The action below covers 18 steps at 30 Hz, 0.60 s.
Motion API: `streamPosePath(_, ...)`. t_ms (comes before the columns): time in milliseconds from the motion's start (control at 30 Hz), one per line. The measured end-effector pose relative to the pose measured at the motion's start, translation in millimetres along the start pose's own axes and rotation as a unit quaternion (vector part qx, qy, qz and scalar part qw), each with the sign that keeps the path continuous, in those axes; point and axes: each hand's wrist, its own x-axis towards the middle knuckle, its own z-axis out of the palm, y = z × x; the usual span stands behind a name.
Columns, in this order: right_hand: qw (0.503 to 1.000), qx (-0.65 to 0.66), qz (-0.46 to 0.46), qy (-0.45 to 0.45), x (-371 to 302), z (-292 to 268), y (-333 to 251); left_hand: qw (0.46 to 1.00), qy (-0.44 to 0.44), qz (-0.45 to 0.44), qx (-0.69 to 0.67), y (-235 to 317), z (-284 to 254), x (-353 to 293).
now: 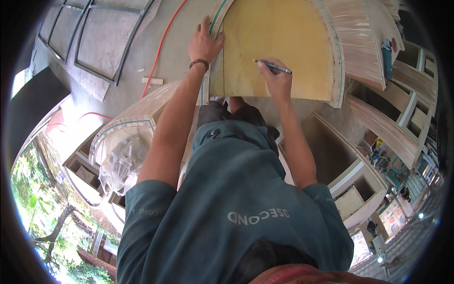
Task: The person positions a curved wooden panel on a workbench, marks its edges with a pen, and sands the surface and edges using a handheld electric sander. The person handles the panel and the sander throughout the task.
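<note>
A dark pencil [275, 66] sits in my right hand [278, 81], pinched between thumb and fingers, its pale tip pointing left. Hand and pencil are over a yellowish board [288, 35]; whether the tip touches it I cannot tell. Along the board's left side, my left hand [204, 45] rests with fingers extended and thumb apart, on the pale wooden edging [216, 19] with a green stripe. A beaded bracelet [199, 62] circles that wrist. A thin dark line runs down the board near its left side. Similar curved edging [336, 42] borders it on the right.
A red hose [162, 45] crosses the floor at the left, near a small wood strip [152, 81]. Dark metal frames [101, 42] lie at the far left. Clear plastic [124, 163] covers part of a curved cabinet. Wooden cabinets [326, 137] and a blue tool [387, 59] are on the right.
</note>
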Motion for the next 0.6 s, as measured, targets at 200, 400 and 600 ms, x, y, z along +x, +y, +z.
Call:
streamPosePath(200, 1.000, 0.000, -0.006, -0.022, 52, 28, 11, 0.997, 0.068, 0.010, -0.044, -7, 9, -1)
streamPosePath(400, 0.998, 0.025, -0.049, -0.007, 95, 62, 19, 0.992, 0.083, -0.020, -0.093, -5, 5, 4)
streamPosePath(600, 0.998, 0.008, -0.065, 0.005, 122, 86, 15, 0.996, 0.055, -0.038, -0.055, -5, 10, 12)
